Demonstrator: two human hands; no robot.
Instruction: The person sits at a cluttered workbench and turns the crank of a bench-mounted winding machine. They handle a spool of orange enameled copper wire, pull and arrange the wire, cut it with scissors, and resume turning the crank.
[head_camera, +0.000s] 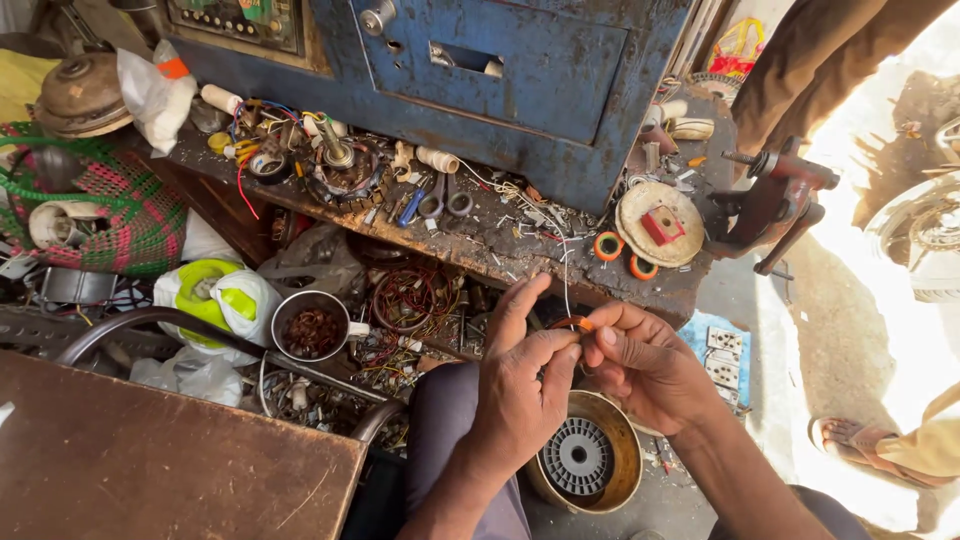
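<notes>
A cluttered workshop tabletop (470, 240) runs across the scene in front of a blue metal cabinet (500, 70). On it lie a pair of scissors (445, 200) at about 12 o'clock from the hands, two orange tape rolls (608, 246) at 1 o'clock, and just beyond them a round disc with a red block (659, 224) on top. A dark bench vise (765, 205) is clamped at the tabletop's edge at 2 o'clock. At 10 o'clock a small metal bowl of copper scraps (311, 327) sits among tangled wires, with a green and red woven basket (120, 215) farther off at 10 o'clock. Directly below the hands, at 6 o'clock, a brass-coloured motor housing (585, 462) rests near the person's knee. Another person's sandalled foot (860, 440) shows at 3 o'clock.

The left hand (520, 395) and the right hand (645, 365) meet in mid-air above the housing. Both have fingertips pressed together, pinching a small orange wire piece (574, 323) between them; it sits at the top of the gap between the two hands, with a thin pale strand rising from it toward 12 o'clock.
</notes>
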